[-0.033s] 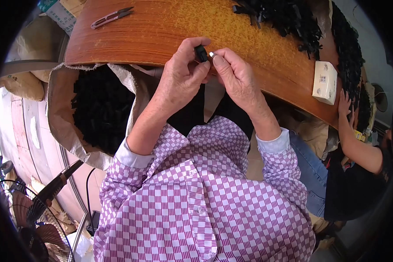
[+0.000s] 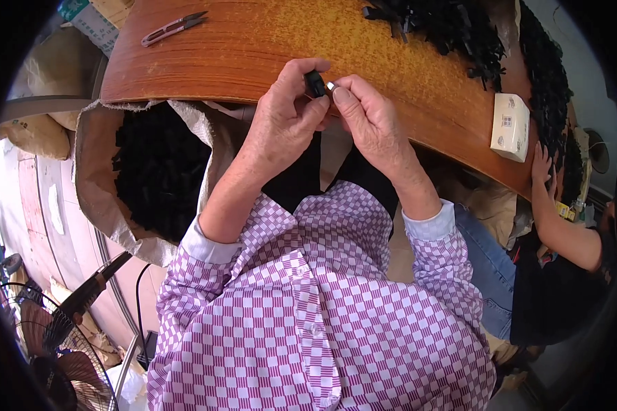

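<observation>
Over the table's near edge, my left hand (image 2: 288, 127) is closed on a small black block-shaped piece (image 2: 315, 83), gripped between thumb and fingers. Close beside it, my right hand (image 2: 373, 130) pinches a small piece with a shiny whitish end (image 2: 331, 86) between thumb and forefinger. The two fingertips nearly meet; whether the pieces touch cannot be made out. Below and left of my left hand stands an open woven sack (image 2: 89, 178) filled with many black pieces (image 2: 161, 171).
On the wooden table (image 2: 253, 41) lie thread snips (image 2: 175, 29), a heap of black strips (image 2: 452, 31) and a white tissue pack (image 2: 509, 128). Another person's hand (image 2: 541, 164) rests at the right by more black strips (image 2: 545, 75). A fan (image 2: 58, 363) stands lower left.
</observation>
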`<state>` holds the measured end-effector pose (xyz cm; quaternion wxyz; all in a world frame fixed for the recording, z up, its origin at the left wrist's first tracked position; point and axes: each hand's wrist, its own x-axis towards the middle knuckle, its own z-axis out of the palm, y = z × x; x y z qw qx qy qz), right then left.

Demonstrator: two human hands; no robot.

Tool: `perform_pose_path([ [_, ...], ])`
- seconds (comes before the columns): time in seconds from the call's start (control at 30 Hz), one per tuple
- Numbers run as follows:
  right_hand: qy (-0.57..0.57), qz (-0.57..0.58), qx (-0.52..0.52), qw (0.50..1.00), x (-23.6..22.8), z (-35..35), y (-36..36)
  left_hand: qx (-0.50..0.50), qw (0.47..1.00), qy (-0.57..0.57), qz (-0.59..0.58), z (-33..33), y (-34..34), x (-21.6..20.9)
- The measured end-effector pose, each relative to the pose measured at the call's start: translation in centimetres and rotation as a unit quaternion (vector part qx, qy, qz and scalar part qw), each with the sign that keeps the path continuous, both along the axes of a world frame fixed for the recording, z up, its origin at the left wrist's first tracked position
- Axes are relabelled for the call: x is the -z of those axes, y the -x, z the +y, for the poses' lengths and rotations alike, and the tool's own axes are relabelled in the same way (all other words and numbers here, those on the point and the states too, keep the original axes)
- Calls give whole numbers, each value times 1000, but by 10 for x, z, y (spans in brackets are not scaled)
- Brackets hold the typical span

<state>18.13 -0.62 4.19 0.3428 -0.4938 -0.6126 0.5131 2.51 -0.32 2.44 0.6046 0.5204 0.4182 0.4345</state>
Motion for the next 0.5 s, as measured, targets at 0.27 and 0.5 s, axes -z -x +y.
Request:
perform_pose_path([
  [0.27,-65,-34,20,997,8,-20,-4,32,999,-17,34,-12,-6,-1],
  [0.5,-151,-56,45,986,14,-34,7,-48,981,-109,151,-30,-9,3],
])
